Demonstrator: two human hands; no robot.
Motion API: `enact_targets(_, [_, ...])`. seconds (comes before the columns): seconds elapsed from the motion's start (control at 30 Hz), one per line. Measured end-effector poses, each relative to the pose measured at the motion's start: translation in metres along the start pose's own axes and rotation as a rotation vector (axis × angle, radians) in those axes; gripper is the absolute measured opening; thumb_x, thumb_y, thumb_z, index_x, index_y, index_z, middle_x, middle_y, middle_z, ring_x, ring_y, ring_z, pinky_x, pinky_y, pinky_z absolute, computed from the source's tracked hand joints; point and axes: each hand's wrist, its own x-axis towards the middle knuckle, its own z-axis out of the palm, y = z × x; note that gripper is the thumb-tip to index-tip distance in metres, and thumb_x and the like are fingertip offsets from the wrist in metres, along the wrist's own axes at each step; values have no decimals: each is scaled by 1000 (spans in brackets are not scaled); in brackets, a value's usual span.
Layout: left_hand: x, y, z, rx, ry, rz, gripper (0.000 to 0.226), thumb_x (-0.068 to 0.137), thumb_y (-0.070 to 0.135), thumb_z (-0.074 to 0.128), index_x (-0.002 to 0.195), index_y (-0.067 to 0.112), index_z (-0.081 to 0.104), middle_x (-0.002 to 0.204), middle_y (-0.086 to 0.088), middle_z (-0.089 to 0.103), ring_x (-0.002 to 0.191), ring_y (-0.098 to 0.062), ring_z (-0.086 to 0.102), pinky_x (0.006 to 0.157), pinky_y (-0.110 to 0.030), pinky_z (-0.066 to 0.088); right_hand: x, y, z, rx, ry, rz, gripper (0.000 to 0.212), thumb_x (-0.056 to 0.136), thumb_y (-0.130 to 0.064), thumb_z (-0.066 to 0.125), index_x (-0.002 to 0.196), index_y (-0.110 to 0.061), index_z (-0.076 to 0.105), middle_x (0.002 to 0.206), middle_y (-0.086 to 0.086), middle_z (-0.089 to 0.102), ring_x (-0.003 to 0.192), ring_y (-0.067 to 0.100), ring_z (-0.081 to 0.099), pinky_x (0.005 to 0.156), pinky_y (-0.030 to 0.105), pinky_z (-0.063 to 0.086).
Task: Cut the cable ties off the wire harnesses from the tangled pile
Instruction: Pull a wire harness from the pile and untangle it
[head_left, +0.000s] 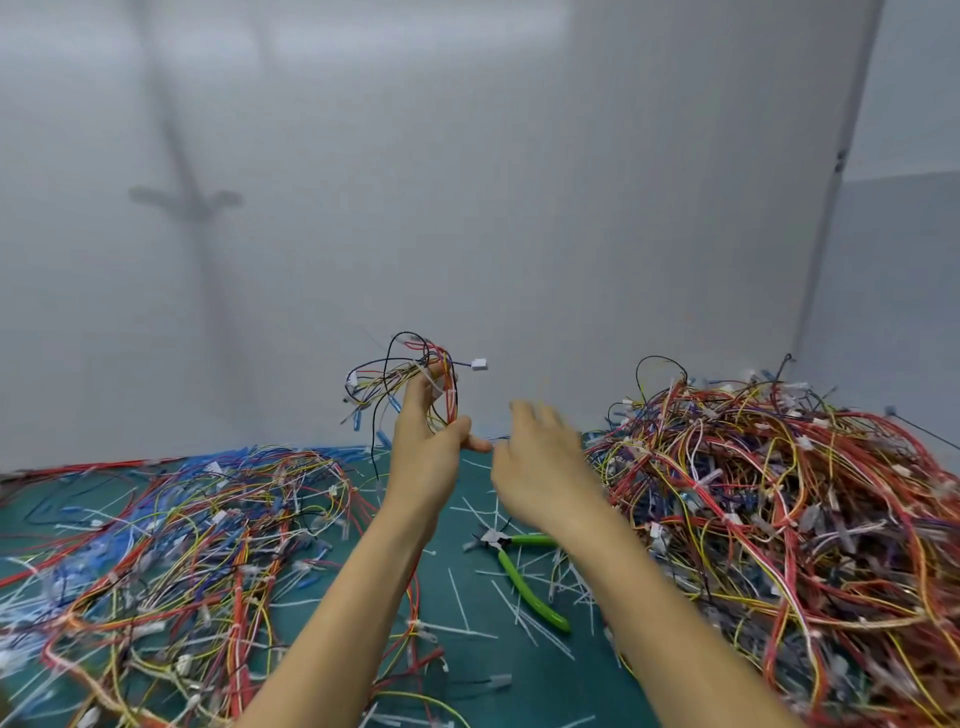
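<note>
Wires of many colours cover most of the green cutting mat (470, 670), which lies in front of a plain grey wall (467, 182). The left hand (426, 457) is raised above the mat and grasps a small wire harness (415, 384); the thumb and the fingers close around its red, yellow and black wires, and a white connector (479, 365) sticks out to the right at the top of the bundle. The right hand (540, 462) is just beside the left one, a little lower, with its fingers spread and loose, holding nothing; it looks blurred. On the right side of the mat rises the tangled pile (779, 514), tall and dense, mostly red and yellow. On the left side lies a flatter spread of harnesses (171, 551) with many blue connectors in it. Between these two heaps, on the bare part of the mat, rest the green-handled cutters (524, 577), under the right forearm, and around them are scattered white cable ties (460, 597) already cut.
</note>
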Motion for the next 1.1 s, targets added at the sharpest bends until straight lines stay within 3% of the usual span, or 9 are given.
enact_targets(0.1, [-1, -3, -6, 16, -16, -37, 49, 91, -5, 49, 128, 27, 48, 140, 10, 48, 64, -12, 71, 51, -13, 39, 5, 22, 36, 239, -50, 204, 58, 101, -38, 40, 149, -10, 24, 158, 13, 22, 146, 39, 15, 116, 54, 25])
enact_targets(0.2, [-2, -4, -18, 44, -30, -45, 50, 93, -2, 50, 132, 30, 46, 141, 13, 46, 68, -15, 73, 52, -18, 42, 11, 68, 51, 63, 106, 255, 65, 101, -48, 32, 154, -18, 13, 164, 7, 3, 150, 35, -2, 118, 59, 15])
enact_targets(0.33, [-2, -5, -33, 70, -18, -61, 53, 94, -3, 51, 137, 28, 44, 142, 11, 46, 68, -16, 73, 69, -41, 54, 21, 118, 38, 48, 216, 187, 61, 101, -47, 33, 153, -17, 22, 161, 4, 21, 148, 23, 21, 117, 48, 26])
enact_targets(0.43, [-2, -4, -38, 65, -34, -56, 52, 94, -3, 51, 132, 32, 45, 138, 11, 46, 66, -14, 72, 47, -14, 42, 25, 132, 18, 21, 258, 226, 58, 99, -47, 41, 147, -15, 34, 155, 6, 35, 140, 26, 35, 109, 48, 35])
enact_targets(0.63, [0, -2, -34, 46, -49, -92, 51, 95, -2, 51, 134, 30, 44, 137, 10, 46, 69, -14, 72, 43, -15, 38, 2, 68, 7, -482, 105, 141, 43, 97, -32, 40, 140, -24, 40, 130, 10, 59, 124, 31, 49, 83, 38, 47])
enact_targets(0.8, [2, 3, -34, 80, -66, -68, 58, 92, -4, 53, 141, 26, 43, 139, 5, 48, 61, -12, 69, 46, -10, 40, -25, 2, 6, -448, 228, -81, 28, 97, -32, 43, 120, -20, 53, 116, 7, 63, 113, 30, 52, 69, 35, 38])
enact_targets(0.87, [7, 12, -39, 128, -36, -41, 56, 91, -4, 53, 139, 25, 45, 138, 3, 49, 53, -9, 64, 46, -7, 40, -31, -16, 17, -356, 74, -205, 26, 98, -33, 45, 113, -16, 58, 114, 10, 63, 111, 32, 54, 72, 36, 40])
enact_targets(1.0, [25, 46, -49, 154, 31, 102, 51, 92, -6, 51, 137, 18, 47, 138, 1, 48, 54, -9, 65, 46, -5, 38, -49, -33, 61, -225, -590, -216, 52, 92, -57, 52, 78, -7, 51, 103, 18, 61, 96, 36, 60, 73, 35, 41])
enact_targets(1.1, [42, 80, -51, 88, 52, 213, 54, 94, -7, 48, 142, 15, 40, 145, 0, 44, 78, -17, 71, 45, -8, 36, -60, -40, 95, -140, -630, -183, 44, 95, -42, 54, 105, 0, 57, 121, 26, 57, 112, 42, 55, 84, 40, 45])
